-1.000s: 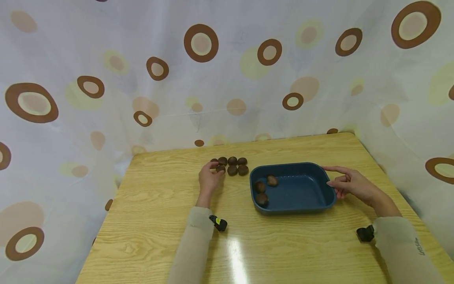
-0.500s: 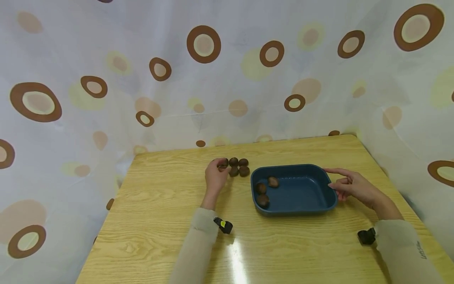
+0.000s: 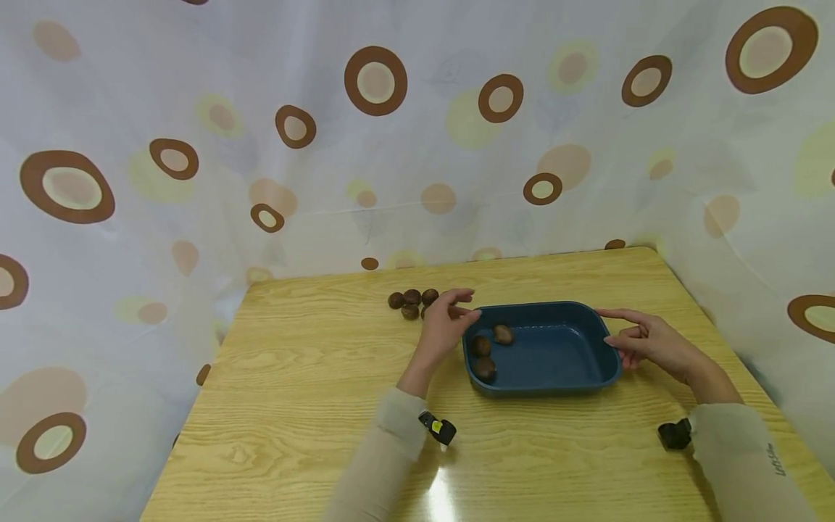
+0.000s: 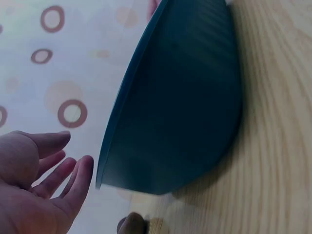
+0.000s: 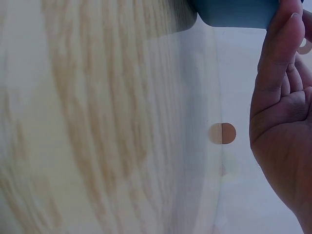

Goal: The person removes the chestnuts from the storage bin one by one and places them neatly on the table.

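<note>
Several brown chestnuts (image 3: 412,296) lie grouped on the table's far side. My left hand (image 3: 443,328) is over the right part of this group, hiding some of them, with its thumb tip close to the left rim of a dark blue tub (image 3: 548,388). In the left wrist view, the left hand (image 4: 41,185) has its fingers spread and nothing between them. Inside the tub, 3 chestnuts (image 3: 484,369) sit at its left end. My right hand (image 3: 659,349) holds the tub's right end, thumb at the rim, index finger stretched along the far corner.
The wooden table (image 3: 293,406) ends at a patterned curtain (image 3: 313,239) at the back and sides. Each wrist wears a small black camera (image 3: 674,435).
The left hand first moves in over the left chestnuts, then slides right toward the tub, uncovering the left chestnuts, which still lie there. The right hand and tub stay in place.
</note>
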### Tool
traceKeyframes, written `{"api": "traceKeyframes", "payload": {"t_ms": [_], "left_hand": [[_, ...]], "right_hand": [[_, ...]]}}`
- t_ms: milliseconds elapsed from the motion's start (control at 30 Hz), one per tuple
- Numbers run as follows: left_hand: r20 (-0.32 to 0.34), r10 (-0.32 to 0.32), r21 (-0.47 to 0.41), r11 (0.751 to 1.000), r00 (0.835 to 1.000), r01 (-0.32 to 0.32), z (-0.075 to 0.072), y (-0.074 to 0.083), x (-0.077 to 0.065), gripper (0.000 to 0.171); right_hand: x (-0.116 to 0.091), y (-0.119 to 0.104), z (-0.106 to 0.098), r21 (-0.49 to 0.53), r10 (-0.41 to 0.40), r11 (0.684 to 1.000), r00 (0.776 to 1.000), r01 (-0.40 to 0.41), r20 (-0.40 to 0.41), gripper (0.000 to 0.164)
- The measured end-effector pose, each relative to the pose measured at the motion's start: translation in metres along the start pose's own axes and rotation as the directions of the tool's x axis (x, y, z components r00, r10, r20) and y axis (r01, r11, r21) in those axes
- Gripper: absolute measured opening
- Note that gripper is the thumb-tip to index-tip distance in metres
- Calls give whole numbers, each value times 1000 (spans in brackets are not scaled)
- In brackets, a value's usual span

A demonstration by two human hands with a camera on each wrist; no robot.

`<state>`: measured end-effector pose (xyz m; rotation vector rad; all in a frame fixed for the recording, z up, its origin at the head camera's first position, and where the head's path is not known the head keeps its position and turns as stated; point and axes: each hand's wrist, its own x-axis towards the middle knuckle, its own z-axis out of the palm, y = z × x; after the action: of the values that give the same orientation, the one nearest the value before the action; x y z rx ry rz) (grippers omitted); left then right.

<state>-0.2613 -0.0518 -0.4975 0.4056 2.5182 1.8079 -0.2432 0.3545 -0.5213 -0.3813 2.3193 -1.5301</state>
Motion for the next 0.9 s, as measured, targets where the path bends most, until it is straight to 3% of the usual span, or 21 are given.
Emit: {"api": "traceKeyframes", "payload": {"t_ms": [133, 233, 500, 633, 900], "left_hand": [[142, 3, 4, 1000, 990, -4, 16, 7, -4, 46], [203, -32, -3, 999, 979, 33, 26, 12, -4, 49], [143, -191, -24, 980, 971, 196, 51, 22, 0, 46], [109, -209, 29, 978, 972, 207, 56, 22, 4, 43], [137, -232, 112, 970, 963, 218, 69, 13, 9, 40]], "right_hand": [[0, -1, 0, -3, 5, 1000, 1000, -5, 1, 64], [0, -1, 0, 0, 10, 1000, 1000, -10, 3, 63], [0, -2, 1, 11, 1, 1000, 1000, -1, 10, 63], [0, -2, 1, 19, -3, 1000, 1000, 3, 12, 63], [-1, -5, 3, 25, -13, 1000, 1000, 13, 10, 61]]}}
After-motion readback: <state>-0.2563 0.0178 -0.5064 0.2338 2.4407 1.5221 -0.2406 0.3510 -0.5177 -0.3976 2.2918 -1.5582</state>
